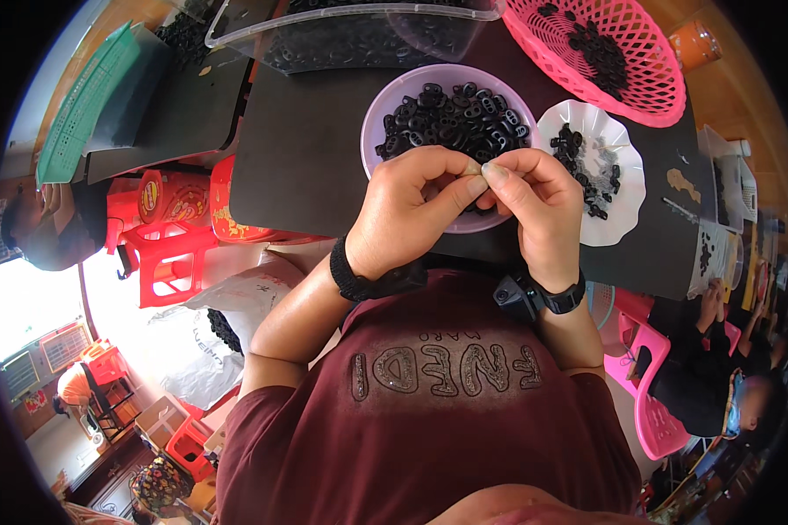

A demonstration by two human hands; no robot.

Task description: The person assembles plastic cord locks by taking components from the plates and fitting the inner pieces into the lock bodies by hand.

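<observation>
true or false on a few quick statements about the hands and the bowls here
1. Both hands meet over the purple bowl. True.
2. The left hand lies flat on the table. False: it is raised, fingertips pinched against the right hand.
3. The white scalloped dish holds small black parts. True.
4. The pink basket is upside down. False: it sits upright with black parts inside.
5. Both wrists are bare. False: each wears a black band.

Whatever the left hand (411, 210) and right hand (538, 206) pinch between their fingertips at centre frame is too small to tell. They hide the purple bowl's (376, 105) near rim. The clear tub (236, 26) is cut off at the top edge.
</observation>
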